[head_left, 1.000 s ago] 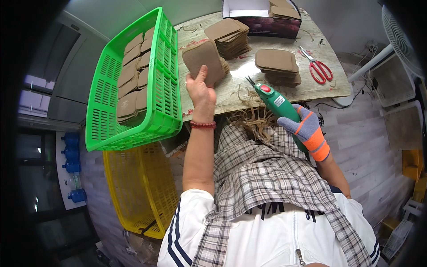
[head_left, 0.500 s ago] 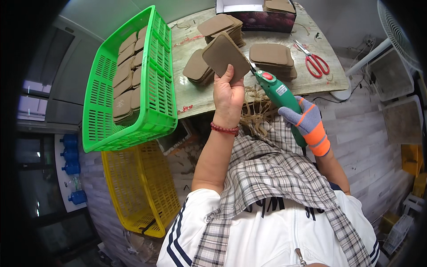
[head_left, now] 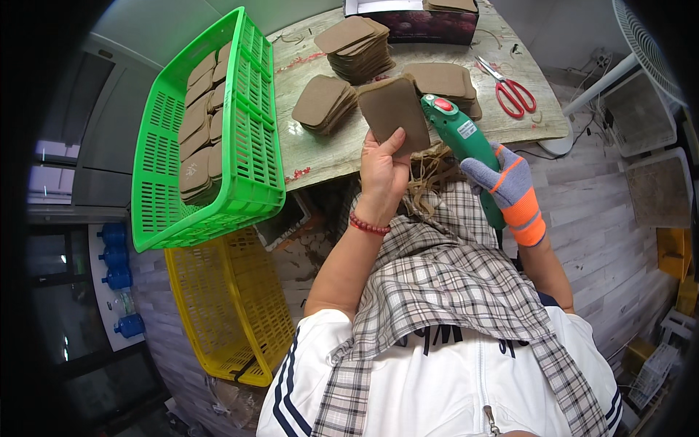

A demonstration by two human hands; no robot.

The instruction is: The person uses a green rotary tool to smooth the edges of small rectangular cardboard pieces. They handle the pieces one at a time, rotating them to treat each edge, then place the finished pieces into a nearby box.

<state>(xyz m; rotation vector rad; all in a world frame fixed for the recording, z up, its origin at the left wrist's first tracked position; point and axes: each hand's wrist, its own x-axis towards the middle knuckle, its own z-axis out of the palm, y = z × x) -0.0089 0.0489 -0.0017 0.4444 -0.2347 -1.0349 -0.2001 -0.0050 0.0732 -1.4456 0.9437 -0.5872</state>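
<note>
My left hand (head_left: 384, 167), bare with a red bead bracelet, pinches a flat brown pad (head_left: 395, 113) with rounded corners, thumb on its face. My gloved right hand (head_left: 507, 191) is wrapped round a green electric cutter (head_left: 460, 132) with a red button. The cutter's head lies at the pad's right edge; its blade is hidden from view. Behind the pad, similar brown pads stand on the table in a far stack (head_left: 354, 48), a left stack (head_left: 322, 103) and a right stack (head_left: 443, 79). Thin brown trimmings (head_left: 428, 178) hang below the table's near edge.
A green crate (head_left: 251, 164) of brown pads stands left of the table (head_left: 291, 156), above a yellow crate (head_left: 247, 320). Red-handled scissors (head_left: 514, 96) lie at the table's right side. A dark box (head_left: 429, 29) stands at the back, and a white fan (head_left: 644, 47) at far right.
My left hand has brought the pad down and to the right and turned it more upright. The cutter stays at its right edge. The whole view has shifted slightly.
</note>
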